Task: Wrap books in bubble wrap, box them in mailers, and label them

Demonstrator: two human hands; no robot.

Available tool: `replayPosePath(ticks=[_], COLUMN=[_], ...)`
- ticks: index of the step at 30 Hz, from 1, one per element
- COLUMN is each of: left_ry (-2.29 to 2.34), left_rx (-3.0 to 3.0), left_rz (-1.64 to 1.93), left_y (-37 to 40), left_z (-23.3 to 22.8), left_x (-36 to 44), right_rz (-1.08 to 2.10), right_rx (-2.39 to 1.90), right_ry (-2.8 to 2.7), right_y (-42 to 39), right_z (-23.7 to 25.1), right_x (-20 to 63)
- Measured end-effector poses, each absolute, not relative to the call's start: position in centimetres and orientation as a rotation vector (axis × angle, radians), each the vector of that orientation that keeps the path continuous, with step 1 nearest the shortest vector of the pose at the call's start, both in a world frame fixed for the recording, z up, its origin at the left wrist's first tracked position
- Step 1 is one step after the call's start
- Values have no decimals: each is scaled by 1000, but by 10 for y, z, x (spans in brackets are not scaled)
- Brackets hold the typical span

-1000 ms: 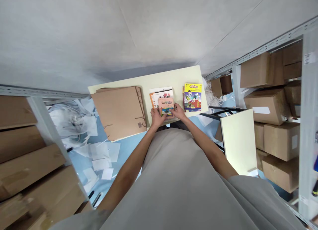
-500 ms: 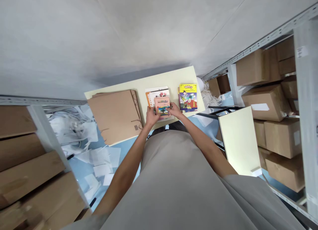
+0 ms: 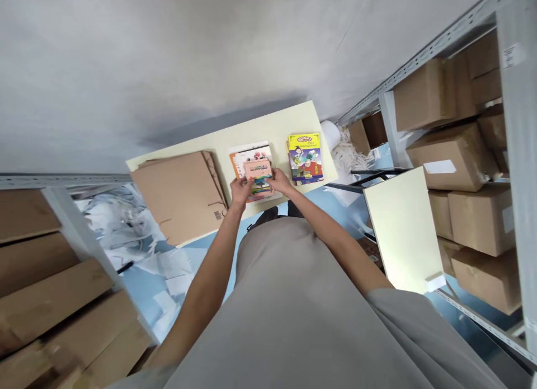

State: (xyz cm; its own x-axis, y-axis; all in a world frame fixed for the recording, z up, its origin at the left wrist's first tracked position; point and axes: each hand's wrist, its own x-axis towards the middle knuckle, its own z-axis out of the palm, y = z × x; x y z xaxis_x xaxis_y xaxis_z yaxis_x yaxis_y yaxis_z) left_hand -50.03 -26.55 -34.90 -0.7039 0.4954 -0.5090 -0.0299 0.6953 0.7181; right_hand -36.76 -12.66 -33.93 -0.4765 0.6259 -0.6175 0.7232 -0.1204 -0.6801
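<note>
- Hands: two, the left hand (image 3: 239, 190) and the right hand (image 3: 280, 182), both on one pink booklet (image 3: 259, 173).
- Book stacks on the table (image 3: 268, 129): two, one under the booklet, one yellow-covered stack (image 3: 305, 158).
- Brown paper bags (image 3: 180, 193): one pile; number within cannot be told.

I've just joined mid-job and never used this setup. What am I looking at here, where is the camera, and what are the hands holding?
There is no machine: a person works with bare hands, and one camera on the head looks down past the torso. The left hand and right hand grip a small pink booklet from both sides, above a stack of books on the pale table. A yellow comic book lies to the right, flat brown paper bags to the left. Shelves of cardboard boxes stand on both sides.
</note>
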Motion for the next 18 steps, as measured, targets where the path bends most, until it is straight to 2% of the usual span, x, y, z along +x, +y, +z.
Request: replayPosePath(ticks=[12, 18], left_ry=[2468, 2537], left_rx=[212, 200], left_rz=[719, 634], left_y=[-245, -235], left_z=[-331, -318], left_x=[-458, -436], right_rz=[-1405, -1519], right_rx=[1142, 1022], right_ry=[2242, 2169], right_y=[-130, -114], right_z=[-324, -326], right_x=[-360, -355])
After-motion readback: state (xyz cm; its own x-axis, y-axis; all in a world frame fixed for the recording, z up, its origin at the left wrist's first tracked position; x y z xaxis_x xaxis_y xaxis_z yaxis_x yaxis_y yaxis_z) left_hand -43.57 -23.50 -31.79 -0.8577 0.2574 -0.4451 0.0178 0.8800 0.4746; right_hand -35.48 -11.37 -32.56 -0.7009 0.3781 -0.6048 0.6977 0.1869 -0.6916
